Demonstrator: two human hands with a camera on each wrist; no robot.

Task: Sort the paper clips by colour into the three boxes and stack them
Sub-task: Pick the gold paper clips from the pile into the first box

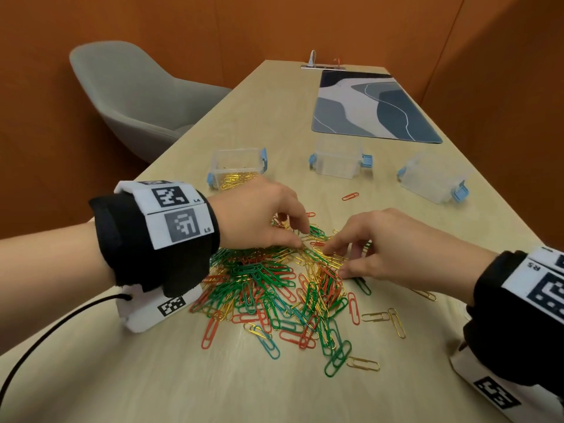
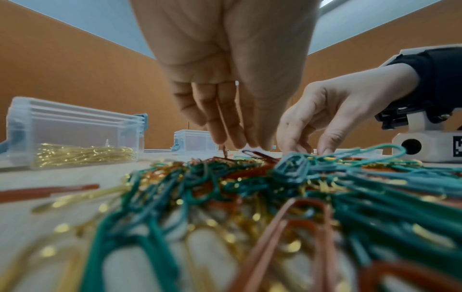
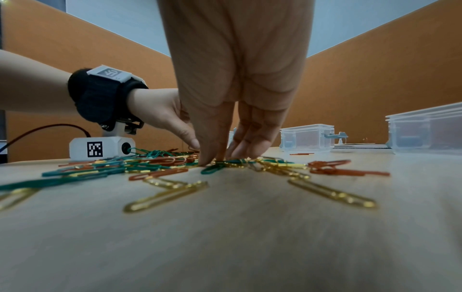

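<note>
"L4", "L5" on left wristband (image 1: 171, 209)

My heap of green, red and gold wire paper clips (image 1: 283, 288) lies tangled on the table, strays scattered around it. Beyond it stand three clear plastic boxes with blue latches: the left box (image 1: 236, 167) holds gold clips, the middle box (image 1: 338, 161) and tilted right box (image 1: 433, 178) look empty.

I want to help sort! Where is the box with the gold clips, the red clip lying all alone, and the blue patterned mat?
Clear plastic box with gold paper clips (image 1: 236, 169), head view, front wall.
Lone red paper clip (image 1: 350, 196), head view, its middle.
Blue patterned mat (image 1: 375, 108), head view, centre.
</note>
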